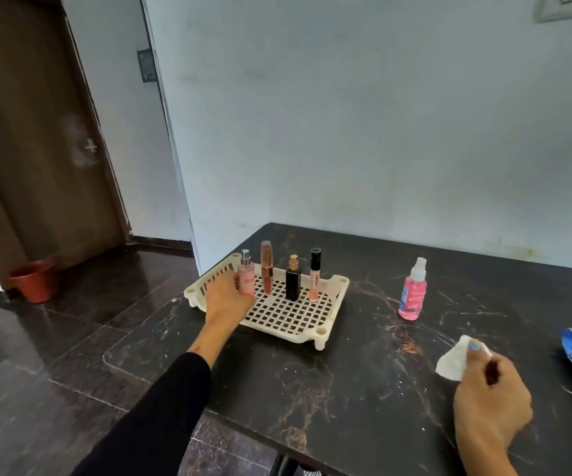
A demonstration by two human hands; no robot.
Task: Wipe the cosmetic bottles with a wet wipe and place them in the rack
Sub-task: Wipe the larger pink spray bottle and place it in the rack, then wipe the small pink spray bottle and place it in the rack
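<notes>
A pale blue wall [380,115] rose behind the dark veined stone counter [346,389]. A brown wooden door [37,149] stood at the far left, with a terracotta pot [33,280] on the glossy dark tiled floor [37,355] before it. A switch plate [566,6] sat high on the wall's right.

Your table [363,389] is glossy dark veined stone; the rack [312,324] matt cream plastic; your wipe [453,364] soft white cloth.

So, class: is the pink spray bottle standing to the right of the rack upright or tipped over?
Upright. The pink spray bottle stands on its base on the dark table, white nozzle at the top, outside the rack.
</notes>
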